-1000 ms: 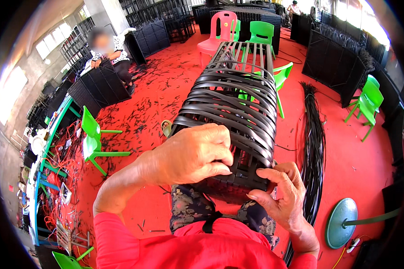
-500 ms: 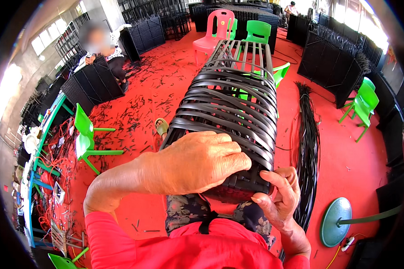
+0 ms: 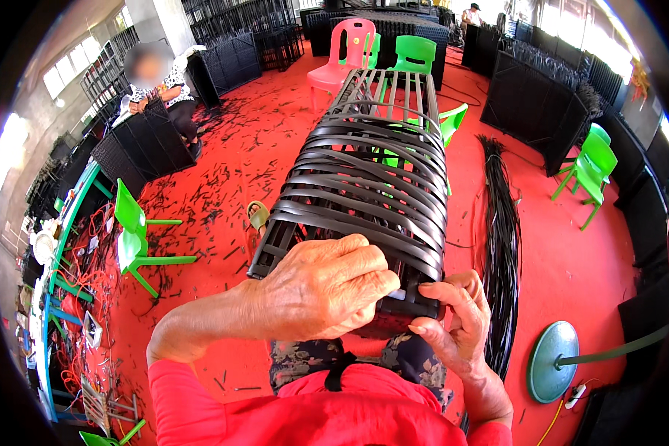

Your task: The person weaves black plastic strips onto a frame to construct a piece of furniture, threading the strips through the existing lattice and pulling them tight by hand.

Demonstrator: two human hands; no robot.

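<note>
- Red floor (image 3: 572, 275) under everything.
- Black panels (image 3: 531, 108) standing right of centre; more stacked along the far side.
- Seated co-worker (image 3: 175, 82) in spotted sleeves at far left, behind an upright black panel (image 3: 152, 137).
- Black strip-wrapped frame (image 3: 372, 178), mid-view, stretching away from the lap; near end just above floral trousers (image 3: 305, 364), bare pale slats (image 3: 383, 85) at far end. Loose flat strips crossing over it at a slant, dense in the middle.
- Long bundle of black strips (image 3: 502, 245) on floor, right of frame.
- Pink chair (image 3: 334, 76) beyond frame; green chair (image 3: 132, 241) at left, another green chair (image 3: 595, 167) at right.
- Round green base (image 3: 554, 364) with slanting pole, lower right.
- Tan sandal (image 3: 259, 215) just left of frame, partly hidden.
- Left hand (image 3: 342, 286) over frame's near end, with fingers curled closed on a small piece; can't tell what else is inside.
- Right hand (image 3: 457, 320) at near right corner of frame, with thumb and forefinger pinching that corner.
- Dark scraps (image 3: 208, 182) scattered over floor at left.
- Pale stub (image 3: 398, 294) poking out from left fingers, close to the weave; rest hidden.
</note>
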